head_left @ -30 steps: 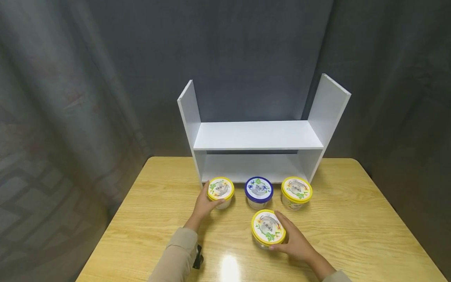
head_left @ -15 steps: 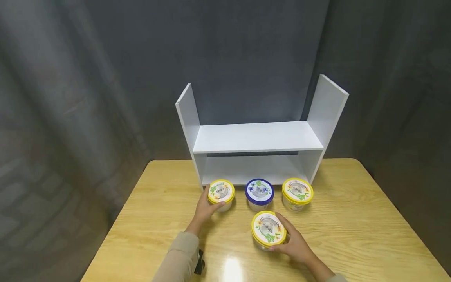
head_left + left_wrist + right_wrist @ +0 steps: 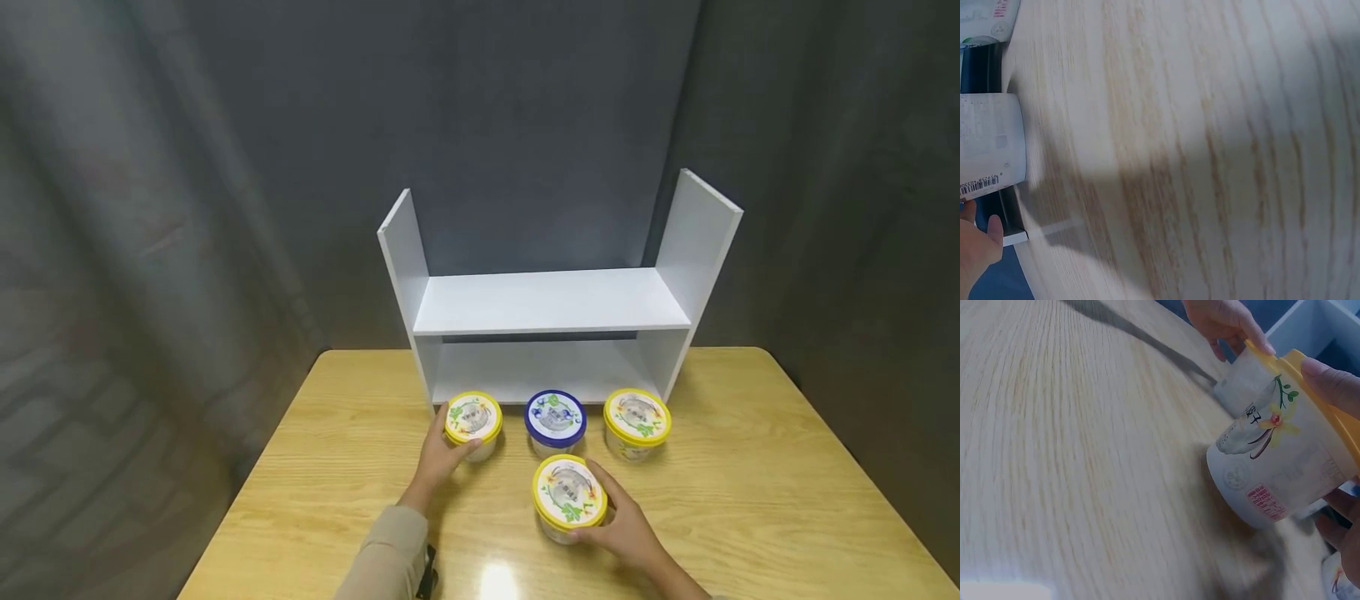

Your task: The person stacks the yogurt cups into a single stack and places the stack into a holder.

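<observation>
In the head view, my left hand (image 3: 437, 460) grips a yellow-lidded tub (image 3: 474, 416) at the shelf's front left corner, thumb and fingers on opposite sides of the lid. My right hand (image 3: 626, 527) holds another yellow-lidded tub (image 3: 570, 492), nearer to me. The right wrist view shows this tub's flower-printed side (image 3: 1272, 444), close over the wood with its shadow beneath. A blue-lidded tub (image 3: 555, 418) stands between and behind the two held ones. To its right is a third yellow-lidded tub (image 3: 637, 417). In the left wrist view, a barcode marks the tub side (image 3: 991, 140).
A white two-level shelf (image 3: 551, 302) with tall side panels stands behind the row of tubs. The wooden table (image 3: 757, 483) extends to both sides and toward me. Grey curtains (image 3: 540, 125) hang behind and at the sides.
The view has tilted up slightly, so the scene sits lower. Relative to the other tubs, the right hand's tub has shifted a little toward the row. The left hand keeps its hold.
</observation>
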A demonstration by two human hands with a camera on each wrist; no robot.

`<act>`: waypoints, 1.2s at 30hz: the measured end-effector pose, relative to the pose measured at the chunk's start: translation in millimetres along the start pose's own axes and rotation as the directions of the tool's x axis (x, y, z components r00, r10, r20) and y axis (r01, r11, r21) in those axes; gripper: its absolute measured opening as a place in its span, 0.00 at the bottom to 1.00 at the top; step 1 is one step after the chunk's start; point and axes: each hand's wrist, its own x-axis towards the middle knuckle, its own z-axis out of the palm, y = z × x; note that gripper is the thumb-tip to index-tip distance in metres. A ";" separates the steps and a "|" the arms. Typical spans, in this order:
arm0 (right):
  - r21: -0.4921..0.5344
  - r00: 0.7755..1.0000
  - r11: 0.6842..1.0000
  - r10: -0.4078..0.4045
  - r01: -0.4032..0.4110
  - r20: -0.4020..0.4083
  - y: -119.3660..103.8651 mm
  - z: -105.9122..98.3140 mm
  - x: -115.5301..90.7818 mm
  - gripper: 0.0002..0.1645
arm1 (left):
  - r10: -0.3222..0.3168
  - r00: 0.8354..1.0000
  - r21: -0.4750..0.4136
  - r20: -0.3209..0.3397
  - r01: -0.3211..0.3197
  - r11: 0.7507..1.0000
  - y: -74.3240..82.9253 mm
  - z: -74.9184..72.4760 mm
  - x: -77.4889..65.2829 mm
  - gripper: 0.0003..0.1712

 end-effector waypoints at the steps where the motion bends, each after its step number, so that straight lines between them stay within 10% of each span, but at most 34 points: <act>1: 0.000 1.000 1.000 -0.002 0.002 -0.001 -1.5 0.6 0.1 0.62 | 0.003 1.000 0.001 -0.002 -0.003 1.000 0.1 0.3 -0.2 0.54; 36: 0.013 0.976 0.976 -0.218 0.218 0.015 -71.7 -10.2 48.3 0.58 | -0.006 0.999 -0.018 -0.043 0.005 1.000 -1.8 8.0 7.1 0.55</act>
